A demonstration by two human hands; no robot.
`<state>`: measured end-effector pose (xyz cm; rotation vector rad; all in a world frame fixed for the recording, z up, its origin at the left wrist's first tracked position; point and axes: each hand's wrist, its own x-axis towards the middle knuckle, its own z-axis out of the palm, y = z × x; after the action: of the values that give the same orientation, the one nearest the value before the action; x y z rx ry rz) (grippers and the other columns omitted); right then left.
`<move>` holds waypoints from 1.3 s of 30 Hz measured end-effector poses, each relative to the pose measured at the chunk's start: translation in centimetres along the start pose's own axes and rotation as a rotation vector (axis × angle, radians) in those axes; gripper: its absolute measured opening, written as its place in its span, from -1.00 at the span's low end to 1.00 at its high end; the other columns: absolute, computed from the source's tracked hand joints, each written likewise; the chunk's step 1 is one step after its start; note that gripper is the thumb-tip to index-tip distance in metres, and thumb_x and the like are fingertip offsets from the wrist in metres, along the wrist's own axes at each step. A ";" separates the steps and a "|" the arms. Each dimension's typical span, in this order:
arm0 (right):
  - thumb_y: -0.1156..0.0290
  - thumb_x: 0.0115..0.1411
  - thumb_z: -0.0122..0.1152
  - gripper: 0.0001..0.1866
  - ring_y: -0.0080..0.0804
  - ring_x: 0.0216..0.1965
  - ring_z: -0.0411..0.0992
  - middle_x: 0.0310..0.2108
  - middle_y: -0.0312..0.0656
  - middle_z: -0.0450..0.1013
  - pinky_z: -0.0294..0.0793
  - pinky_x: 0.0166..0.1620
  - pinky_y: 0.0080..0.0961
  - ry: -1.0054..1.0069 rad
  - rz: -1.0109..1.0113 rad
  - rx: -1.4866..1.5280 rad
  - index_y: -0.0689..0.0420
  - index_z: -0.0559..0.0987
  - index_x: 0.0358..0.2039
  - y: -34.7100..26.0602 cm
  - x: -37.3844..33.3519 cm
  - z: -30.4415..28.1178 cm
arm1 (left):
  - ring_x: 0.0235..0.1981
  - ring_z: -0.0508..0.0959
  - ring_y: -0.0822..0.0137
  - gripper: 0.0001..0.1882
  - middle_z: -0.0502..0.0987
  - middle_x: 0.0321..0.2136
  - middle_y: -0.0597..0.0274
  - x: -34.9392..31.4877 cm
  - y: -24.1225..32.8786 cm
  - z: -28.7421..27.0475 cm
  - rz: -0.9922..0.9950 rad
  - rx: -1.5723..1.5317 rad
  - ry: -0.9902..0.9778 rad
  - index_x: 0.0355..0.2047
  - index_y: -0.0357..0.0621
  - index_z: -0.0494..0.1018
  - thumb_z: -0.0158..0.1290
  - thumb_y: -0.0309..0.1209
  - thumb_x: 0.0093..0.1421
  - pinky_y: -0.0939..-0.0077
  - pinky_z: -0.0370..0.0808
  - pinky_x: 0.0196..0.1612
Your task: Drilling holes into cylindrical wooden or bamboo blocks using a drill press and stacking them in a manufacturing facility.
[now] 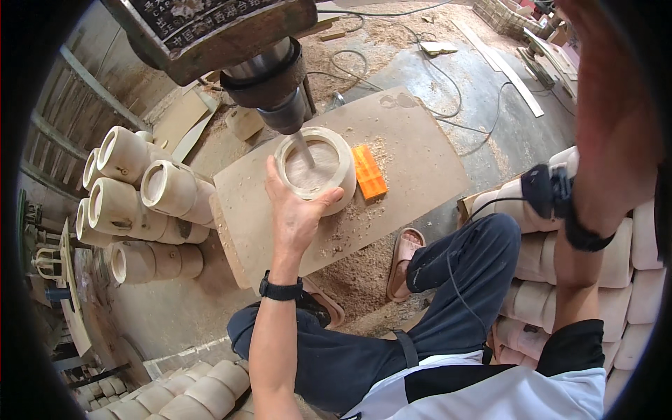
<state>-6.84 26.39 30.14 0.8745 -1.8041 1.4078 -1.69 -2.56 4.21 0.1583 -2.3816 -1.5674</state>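
My left hand [297,210] grips the near left side of a round, pale wooden piece [339,199] with a raised rim and a hollow top, thumb and fingers curled around it. The piece stands on a flat board [420,171]. Into its hollow reaches the bit [305,150] of a drill press [269,87]; whether the tip touches wood I cannot tell. Against the piece's right side lies an orange block [369,172]. My right hand [612,119] is raised at the upper right, close and dark; its fingers are cut off at the frame's edge.
Several similar wooden pieces [171,189] are stacked at the left, more [199,392] at the lower left. A tall stack of rounded wooden blocks [532,304] stands at the right. Shavings [357,287] cover the floor by my feet, and cables [458,98] lie beyond the board.
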 end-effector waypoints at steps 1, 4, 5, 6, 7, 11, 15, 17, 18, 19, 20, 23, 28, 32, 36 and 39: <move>0.26 0.41 -0.16 -0.59 -0.21 -0.03 0.51 -0.03 0.01 0.48 0.53 -0.03 -0.33 -0.004 0.002 0.000 0.26 0.40 0.11 -0.2 -0.8 0.4 | 0.26 0.16 -0.05 0.25 0.13 0.19 -0.18 0.1 0.1 0.1 0.004 -0.001 -0.006 0.33 -0.35 -0.18 0.48 -0.28 -0.18 0.18 0.13 0.32; 0.26 0.42 -0.17 -0.58 -0.20 -0.01 0.51 -0.01 0.02 0.47 0.53 -0.01 -0.34 -0.019 0.022 0.014 0.27 0.39 0.13 -0.4 -3.0 1.4 | 0.25 0.17 -0.04 0.24 0.13 0.19 -0.18 0.1 -0.3 0.2 0.013 -0.006 0.004 0.33 -0.34 -0.17 0.48 -0.28 -0.18 0.19 0.14 0.32; 0.26 0.42 -0.18 -0.57 -0.20 0.00 0.51 0.00 0.02 0.47 0.53 -0.01 -0.34 -0.020 0.026 0.016 0.27 0.39 0.14 -0.4 -3.5 1.6 | 0.25 0.17 -0.04 0.24 0.13 0.19 -0.18 0.0 -0.2 0.0 0.010 0.001 0.007 0.33 -0.34 -0.17 0.48 -0.28 -0.18 0.19 0.14 0.32; 0.26 0.42 -0.18 -0.57 -0.20 0.01 0.50 0.01 0.03 0.47 0.53 0.00 -0.34 -0.029 0.035 0.011 0.27 0.38 0.15 -0.4 -3.9 1.7 | 0.25 0.17 -0.05 0.24 0.13 0.19 -0.18 0.0 -0.1 0.1 0.017 0.013 0.015 0.33 -0.33 -0.17 0.47 -0.28 -0.17 0.18 0.14 0.32; 0.27 0.42 -0.19 -0.56 -0.20 0.01 0.50 0.02 0.03 0.47 0.53 0.00 -0.34 -0.040 0.045 0.003 0.28 0.38 0.16 -0.4 -4.3 1.8 | 0.25 0.17 -0.05 0.24 0.14 0.19 -0.18 -0.1 0.0 0.1 0.024 0.025 0.022 0.33 -0.33 -0.17 0.47 -0.28 -0.17 0.18 0.14 0.32; 0.27 0.43 -0.20 -0.54 -0.19 0.04 0.50 0.05 0.04 0.46 0.52 0.03 -0.34 -0.103 0.095 -0.059 0.29 0.37 0.19 -0.7 -5.6 1.4 | 0.25 0.17 -0.06 0.25 0.14 0.18 -0.18 -0.1 0.1 0.4 0.015 0.001 0.028 0.33 -0.32 -0.16 0.48 -0.27 -0.18 0.17 0.14 0.31; 0.32 0.44 -0.29 -0.54 -0.12 -0.04 0.55 0.05 0.08 0.46 0.55 -0.08 -0.42 -0.198 0.114 -0.222 0.30 0.37 0.20 -1.1 -6.5 0.8 | 0.27 0.18 0.07 0.21 0.11 0.21 -0.11 -0.2 0.5 0.0 -0.008 0.093 0.008 0.33 -0.40 -0.20 0.44 -0.34 -0.12 0.30 0.17 0.32; 0.33 0.44 -0.23 -0.56 -0.23 -0.16 0.59 -0.01 0.05 0.50 0.54 -0.20 -0.52 -0.316 0.122 -0.294 0.31 0.38 0.19 -2.0 -6.7 1.9 | 0.27 0.18 0.07 0.21 0.11 0.22 -0.12 -0.2 0.6 0.0 -0.017 0.099 0.008 0.33 -0.40 -0.20 0.44 -0.35 -0.12 0.30 0.17 0.32; 0.33 0.44 -0.23 -0.56 -0.23 -0.16 0.59 -0.01 0.05 0.50 0.54 -0.20 -0.52 -0.319 0.121 -0.293 0.31 0.38 0.19 -2.0 -7.1 2.3 | 0.27 0.19 0.08 0.20 0.11 0.21 -0.11 -0.2 0.5 0.0 -0.012 0.091 0.009 0.33 -0.39 -0.19 0.44 -0.35 -0.12 0.30 0.17 0.32; 0.35 0.44 -0.19 -0.58 -0.30 -0.21 0.59 -0.07 0.02 0.52 0.52 -0.23 -0.55 -0.369 0.223 -0.331 0.31 0.39 0.18 -1.6 -7.8 2.8 | 0.27 0.19 0.08 0.20 0.11 0.21 -0.11 -0.2 0.4 0.0 -0.008 0.084 0.011 0.33 -0.39 -0.18 0.44 -0.36 -0.12 0.29 0.17 0.32; 0.36 0.44 -0.15 -0.60 -0.37 -0.27 0.59 -0.14 -0.02 0.54 0.51 -0.25 -0.57 -0.419 0.326 -0.368 0.31 0.39 0.17 -1.1 -8.5 3.3 | 0.27 0.19 0.08 0.20 0.11 0.21 -0.11 -0.2 0.2 0.0 -0.011 0.085 0.015 0.33 -0.39 -0.18 0.44 -0.36 -0.12 0.29 0.17 0.32; 0.43 0.36 -0.02 -0.71 -0.42 -0.39 0.57 -0.38 -0.11 0.54 0.50 -0.35 -0.53 -0.392 0.486 -0.243 0.34 0.48 -0.01 1.1 -9.6 4.8 | 0.23 0.18 -0.08 0.24 0.15 0.17 -0.20 0.1 0.0 0.1 0.028 0.012 0.029 0.32 -0.33 -0.14 0.48 -0.24 -0.19 0.14 0.15 0.30; 0.32 0.40 -0.04 -0.69 -0.48 -0.42 0.54 -0.40 -0.18 0.51 0.50 -0.34 -0.55 -0.460 0.546 -0.245 0.28 0.48 -0.03 5.4 -9.7 6.2 | 0.25 0.16 -0.09 0.24 0.15 0.18 -0.22 0.2 0.2 -0.1 0.033 0.068 0.005 0.31 -0.35 -0.13 0.47 -0.23 -0.19 0.16 0.16 0.30; 0.23 0.38 -0.01 -0.69 -0.47 -0.50 0.52 -0.54 -0.18 0.48 0.51 -0.39 -0.50 -0.558 0.460 -0.394 0.25 0.51 -0.15 11.4 -8.1 8.4 | 0.25 0.17 -0.10 0.24 0.16 0.18 -0.21 -0.1 0.5 0.0 0.012 0.050 0.045 0.31 -0.36 -0.12 0.47 -0.23 -0.20 0.14 0.16 0.30; 0.25 0.35 0.03 -0.70 -0.52 -0.58 0.49 -0.56 -0.24 0.48 0.48 -0.52 -0.56 -0.616 0.586 -0.206 0.26 0.52 -0.19 17.6 -2.9 10.8 | 0.23 0.19 -0.09 0.23 0.15 0.18 -0.21 0.2 1.6 -0.4 0.009 0.105 0.003 0.32 -0.33 -0.12 0.47 -0.25 -0.20 0.15 0.18 0.29; 0.30 0.33 0.05 -0.77 -0.51 -0.59 0.46 -0.57 -0.28 0.44 0.46 -0.52 -0.57 -0.499 0.530 0.050 0.23 0.51 -0.27 21.7 3.0 13.9 | 0.23 0.20 -0.09 0.22 0.16 0.18 -0.20 -0.1 1.1 -0.5 0.029 0.057 0.024 0.32 -0.31 -0.11 0.47 -0.28 -0.20 0.16 0.19 0.29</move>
<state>-27.98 16.61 18.74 0.8614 -2.5262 1.6593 -1.33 -2.54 5.40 0.1531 -2.4000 -1.4778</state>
